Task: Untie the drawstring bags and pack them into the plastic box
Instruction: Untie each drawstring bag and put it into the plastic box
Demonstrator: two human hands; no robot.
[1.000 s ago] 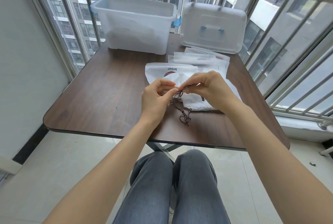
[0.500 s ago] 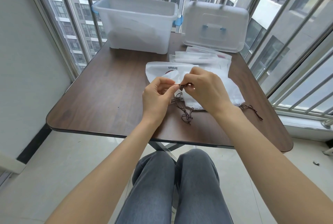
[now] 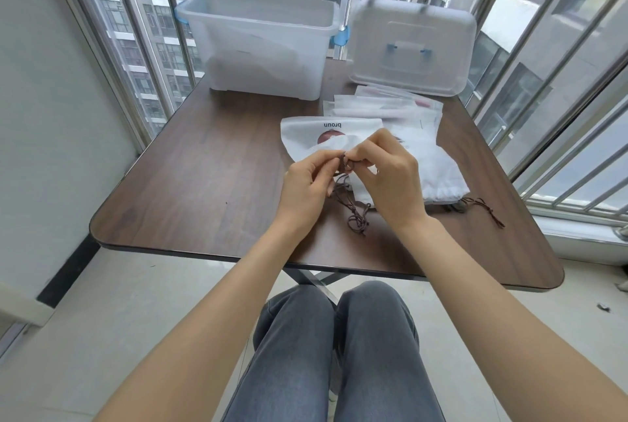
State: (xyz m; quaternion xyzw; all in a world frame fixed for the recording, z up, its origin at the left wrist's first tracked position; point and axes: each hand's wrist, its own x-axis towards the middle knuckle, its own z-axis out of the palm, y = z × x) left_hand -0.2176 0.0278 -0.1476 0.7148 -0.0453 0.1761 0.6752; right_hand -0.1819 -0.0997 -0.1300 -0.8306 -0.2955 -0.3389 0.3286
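A white drawstring bag (image 3: 306, 139) printed "broun" lies on the brown table (image 3: 204, 183). Its dark brown drawstring (image 3: 356, 214) trails toward the table's near edge. My left hand (image 3: 306, 187) and my right hand (image 3: 387, 177) meet above the bag, and both pinch the knot of the cord (image 3: 345, 163) between fingertips. A second white bag (image 3: 438, 177) lies under my right hand, its own cord (image 3: 486, 207) spread to the right. The translucent plastic box (image 3: 261, 47) with blue latches stands open at the back of the table.
The box's lid (image 3: 411, 47) leans upright against the window bars at back right. A stack of flat packaged bags (image 3: 384, 107) lies in front of the lid. The table's left half is bare wood. My knees in grey jeans (image 3: 336, 353) are below the table's edge.
Both hands have stayed on the knot, working it slightly; the fingers have shifted and the cord loop now shows between them. The view has tilted down a little.
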